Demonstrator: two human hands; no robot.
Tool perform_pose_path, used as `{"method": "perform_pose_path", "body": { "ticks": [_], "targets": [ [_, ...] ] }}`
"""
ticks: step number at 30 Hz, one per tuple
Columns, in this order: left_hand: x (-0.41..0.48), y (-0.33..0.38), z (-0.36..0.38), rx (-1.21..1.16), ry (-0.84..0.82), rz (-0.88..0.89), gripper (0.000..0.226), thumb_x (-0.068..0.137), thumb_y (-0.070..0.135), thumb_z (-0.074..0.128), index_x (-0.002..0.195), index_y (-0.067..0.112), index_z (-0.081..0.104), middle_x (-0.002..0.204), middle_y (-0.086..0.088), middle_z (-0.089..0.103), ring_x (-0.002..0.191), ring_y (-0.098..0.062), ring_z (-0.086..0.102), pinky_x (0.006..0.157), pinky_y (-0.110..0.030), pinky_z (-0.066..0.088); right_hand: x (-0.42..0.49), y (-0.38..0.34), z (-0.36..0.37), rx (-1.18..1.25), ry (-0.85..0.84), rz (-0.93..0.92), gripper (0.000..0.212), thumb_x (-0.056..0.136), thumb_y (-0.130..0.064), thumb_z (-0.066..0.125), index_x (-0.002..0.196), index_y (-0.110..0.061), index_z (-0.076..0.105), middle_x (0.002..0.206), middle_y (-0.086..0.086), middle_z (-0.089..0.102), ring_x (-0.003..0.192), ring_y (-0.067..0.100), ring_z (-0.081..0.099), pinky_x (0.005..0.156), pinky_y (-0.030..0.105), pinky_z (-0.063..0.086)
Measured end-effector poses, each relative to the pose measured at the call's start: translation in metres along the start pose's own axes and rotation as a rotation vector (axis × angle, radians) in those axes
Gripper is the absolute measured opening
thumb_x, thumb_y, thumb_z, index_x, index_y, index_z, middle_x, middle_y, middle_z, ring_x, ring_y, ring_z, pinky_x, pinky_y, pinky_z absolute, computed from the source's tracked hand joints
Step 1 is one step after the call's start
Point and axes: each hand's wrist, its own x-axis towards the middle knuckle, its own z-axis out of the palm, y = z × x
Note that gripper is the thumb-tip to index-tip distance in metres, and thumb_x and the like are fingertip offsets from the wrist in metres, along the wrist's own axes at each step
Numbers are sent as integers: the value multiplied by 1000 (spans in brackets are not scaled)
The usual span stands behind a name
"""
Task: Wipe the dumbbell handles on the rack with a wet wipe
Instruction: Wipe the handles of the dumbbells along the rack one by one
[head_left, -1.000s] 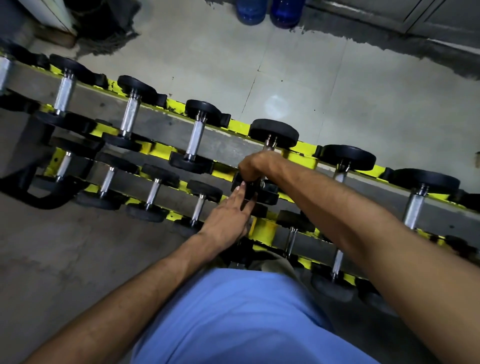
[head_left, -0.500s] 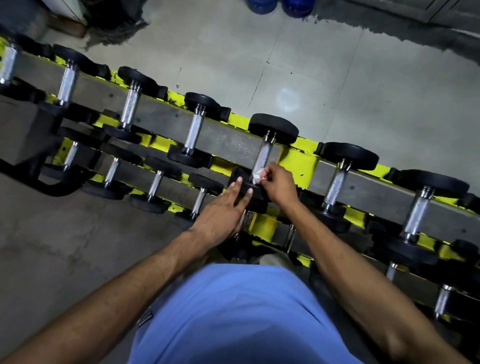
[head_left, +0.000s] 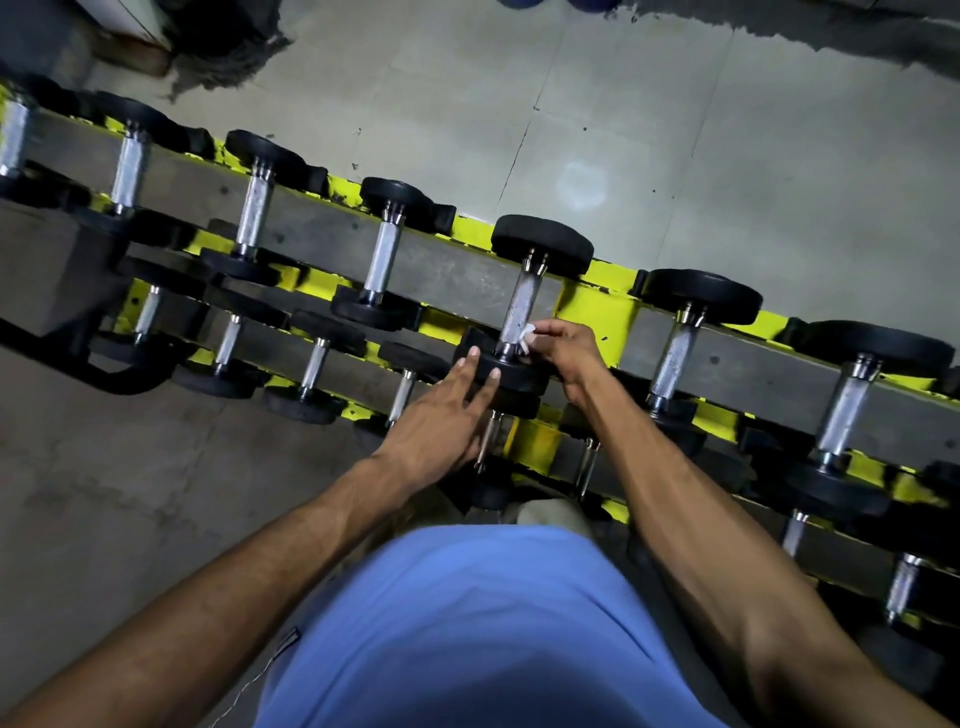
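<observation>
Head view: a long two-tier rack of grey steel rails and chipped yellow brackets (head_left: 597, 306) runs slantwise from upper left to lower right over a grey concrete floor (head_left: 727, 156). The landmark is the middle dumbbell (head_left: 540, 244) of the upper tier, with round black rubber heads and a knurled chrome handle (head_left: 521, 306).

Left of the middle dumbbell, four smaller black-headed dumbbells lie across the upper tier, the closest of them (head_left: 382, 260) well apart from it. More small ones sit on the lower tier, below and left of it.

The left hand (head_left: 441, 421) lies just left of and below the middle dumbbell. Its fingers are straight and spread, and its fingertips (head_left: 472, 353) rest flat on that dumbbell's near black head (head_left: 519, 376); it grips nothing.

At the near end of the handle, a small crumpled white wet wipe (head_left: 527, 335) touches the chrome on its right side. The right hand (head_left: 569, 348), just right of the middle dumbbell, pinches the wet wipe between thumb and curled fingers and holds it against the handle.

Further right of the middle dumbbell, two larger black-headed dumbbells (head_left: 685, 332) (head_left: 852, 384) rest on the upper tier.

Below the middle dumbbell, nearest the camera, the person's light blue shirt (head_left: 467, 623) fills the space between the two bare forearms.
</observation>
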Motion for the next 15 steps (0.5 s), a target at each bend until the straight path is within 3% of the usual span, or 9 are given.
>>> {"method": "perform_pose_path", "body": {
  "ticks": [5, 9, 11, 15],
  "targets": [
    [4, -9, -5, 12, -6, 38, 88, 101, 22, 55, 168, 13, -2, 170, -24, -20, 162, -33, 2, 125, -43, 30, 42, -39, 10, 280, 222, -82, 17, 84, 9, 72, 91, -5, 66, 79, 9, 70, 64, 17, 64, 66, 37, 61],
    [1, -9, -4, -1, -34, 55, 84, 102, 23, 51, 168, 13, 0, 171, -25, -18, 162, -34, 6, 126, -44, 31, 5, 2, 12, -9, 247, -47, 21, 82, -2, 78, 103, -2, 74, 88, 9, 73, 68, 13, 63, 65, 23, 54],
    [3, -11, -7, -8, -29, 61, 83, 102, 22, 51, 168, 14, 1, 171, -25, -17, 162, -34, 6, 125, -44, 31, -2, 8, 14, -113, 254, -48, 17, 82, -3, 79, 97, -7, 75, 89, 8, 74, 70, 12, 64, 67, 21, 54],
    [5, -16, -11, 22, -33, 88, 85, 101, 21, 52, 168, 13, 0, 170, -27, -17, 162, -34, 7, 125, -42, 29, 42, -33, 17, -1, 352, -105, 13, 80, -1, 79, 87, -11, 73, 84, 13, 72, 70, 22, 64, 71, 39, 58]
  ]
}}
